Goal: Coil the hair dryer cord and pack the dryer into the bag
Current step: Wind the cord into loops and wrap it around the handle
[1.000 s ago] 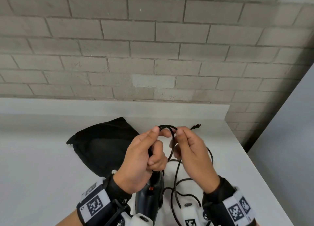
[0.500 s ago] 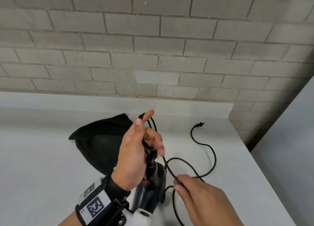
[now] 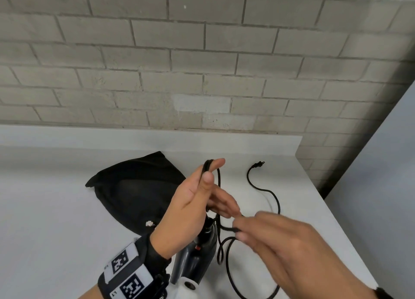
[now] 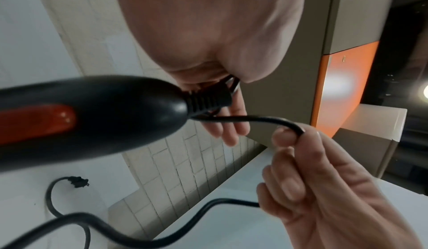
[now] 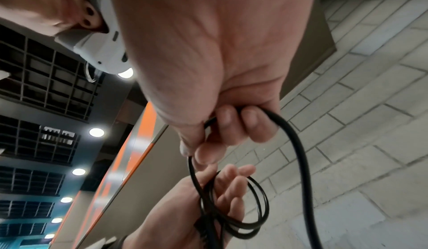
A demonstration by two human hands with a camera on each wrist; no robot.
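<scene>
Holding a few coiled loops of the black cord [image 3: 219,179] between thumb and forefinger, the left hand [image 3: 190,200] is raised over the white counter [image 3: 56,209], its other fingers loosely spread. The hair dryer [image 3: 197,260] hangs just beneath that hand, handle up. At about 4 o'clock from it, the right hand [image 3: 292,249] pinches a slack stretch of cord, fingers curled round it. The plug [image 3: 258,164] lies on the counter at 1 o'clock from the left hand. The black bag [image 3: 134,193] lies flat at 9 o'clock, just beside it.
</scene>
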